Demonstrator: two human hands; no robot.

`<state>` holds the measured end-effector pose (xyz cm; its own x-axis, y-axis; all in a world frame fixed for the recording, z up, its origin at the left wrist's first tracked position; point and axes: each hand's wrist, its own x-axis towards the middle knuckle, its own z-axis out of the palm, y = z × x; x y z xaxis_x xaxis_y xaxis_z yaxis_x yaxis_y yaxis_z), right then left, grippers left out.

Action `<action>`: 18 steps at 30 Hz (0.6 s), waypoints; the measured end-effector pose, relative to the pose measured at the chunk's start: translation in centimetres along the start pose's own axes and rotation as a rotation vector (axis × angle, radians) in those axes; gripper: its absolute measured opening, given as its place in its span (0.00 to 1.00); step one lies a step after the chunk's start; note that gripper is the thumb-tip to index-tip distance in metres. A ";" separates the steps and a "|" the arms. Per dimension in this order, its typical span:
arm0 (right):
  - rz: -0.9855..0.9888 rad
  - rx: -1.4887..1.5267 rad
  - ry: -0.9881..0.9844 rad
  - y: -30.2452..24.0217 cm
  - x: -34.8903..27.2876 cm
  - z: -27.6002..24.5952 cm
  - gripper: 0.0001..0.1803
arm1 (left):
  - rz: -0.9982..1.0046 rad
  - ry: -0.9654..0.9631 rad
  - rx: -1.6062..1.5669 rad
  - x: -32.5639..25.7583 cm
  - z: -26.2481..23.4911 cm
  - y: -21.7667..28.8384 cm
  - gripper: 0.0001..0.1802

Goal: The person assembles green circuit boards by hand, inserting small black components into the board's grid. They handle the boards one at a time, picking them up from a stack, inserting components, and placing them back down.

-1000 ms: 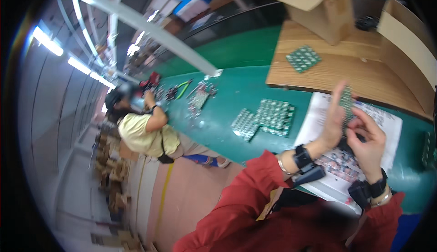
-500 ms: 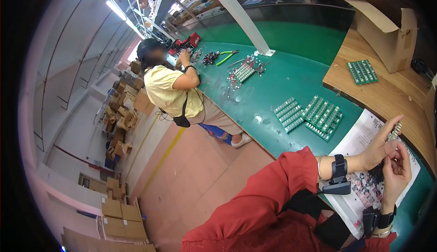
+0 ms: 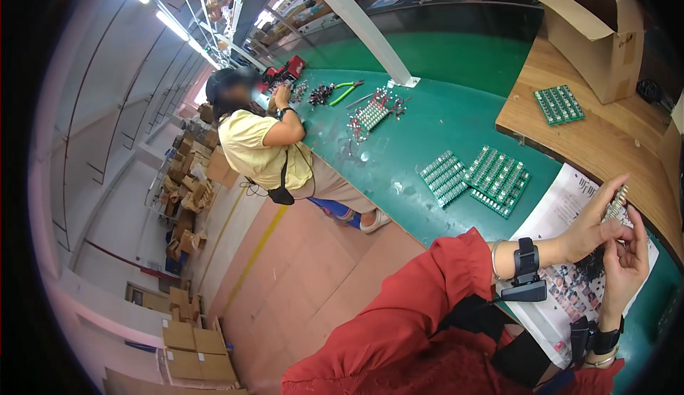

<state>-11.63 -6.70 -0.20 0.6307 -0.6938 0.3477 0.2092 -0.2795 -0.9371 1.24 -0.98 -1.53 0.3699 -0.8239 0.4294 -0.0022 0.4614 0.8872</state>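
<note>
At the right side, my left hand (image 3: pixel 586 229) holds a small circuit board panel (image 3: pixel 617 201) seen nearly edge-on, its fingers wrapped around the far side. Close beneath it is my right hand (image 3: pixel 627 258), thumb and fingers drawn together in a pinch; whatever lies between them is too small to make out. Both hands are above a printed paper sheet (image 3: pixel 531 313) on the green table. On that sheet, partly hidden by my hands, lies a pile of small black parts (image 3: pixel 590 265). Green circuit board panels (image 3: pixel 496 174) rest on the table to the left, two of them stacked.
Another panel (image 3: pixel 559 105) lies on a wooden board (image 3: pixel 531 74) beside an open cardboard box (image 3: pixel 591 45). Farther along are a white panel with red-and-black parts (image 3: pixel 373 115), green-handled pliers (image 3: pixel 347 93) and a co-worker in a yellow top (image 3: pixel 260 142). A metal post (image 3: pixel 363 24) rises from the table.
The view has shifted slightly, so the scene sits a little left. My right hand's fingers have straightened upward some beside the panel, which my left hand still holds.
</note>
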 end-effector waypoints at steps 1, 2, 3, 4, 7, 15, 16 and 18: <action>0.003 0.014 0.005 -0.2 0.0 0.2 0.29 | 0.006 -0.006 0.026 -0.1 -0.1 0.2 0.51; 0.001 0.010 0.007 -0.2 -0.1 0.4 0.29 | 0.012 -0.013 0.053 -0.2 -0.2 0.3 0.51; -0.003 0.005 0.008 -0.1 -0.1 0.5 0.29 | 0.009 -0.012 0.059 -0.1 -0.3 0.3 0.50; -0.008 0.002 0.012 -0.1 -0.1 0.6 0.29 | 0.004 -0.013 0.066 -0.1 -0.3 0.4 0.49; 0.020 0.103 0.041 -0.9 -0.1 0.2 0.29 | -0.062 -0.054 0.093 0.3 0.2 0.8 0.48; -0.180 -0.141 0.102 -1.7 1.1 2.4 0.23 | -0.112 0.061 -0.060 -0.4 -0.2 0.1 0.48; -0.250 -0.179 0.117 -1.8 1.3 2.3 0.23 | -0.106 0.081 -0.058 0.0 -0.3 0.5 0.50; -0.302 -0.176 0.158 -2.3 1.0 1.7 0.22 | -0.204 0.194 -0.136 0.4 0.4 1.4 0.54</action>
<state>-10.19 -5.64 2.31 0.4339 -0.6528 0.6209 0.2281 -0.5871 -0.7767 0.96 -0.78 -0.06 0.5200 -0.8321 0.1927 0.2102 0.3434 0.9154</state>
